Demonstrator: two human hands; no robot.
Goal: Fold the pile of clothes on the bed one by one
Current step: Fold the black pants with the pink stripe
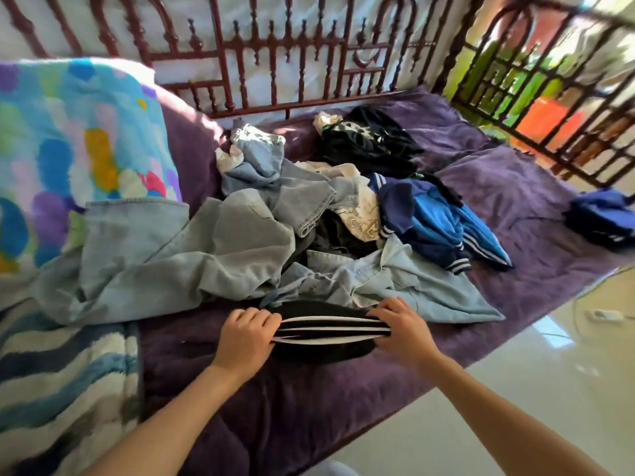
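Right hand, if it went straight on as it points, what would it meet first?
Probably the pale denim shirt just beyond the black striped garment the right hand grips, though depth is unclear.

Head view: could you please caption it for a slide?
Left hand and right hand grip a black white-striped garment on a purple bedspread beside piled denim clothes.
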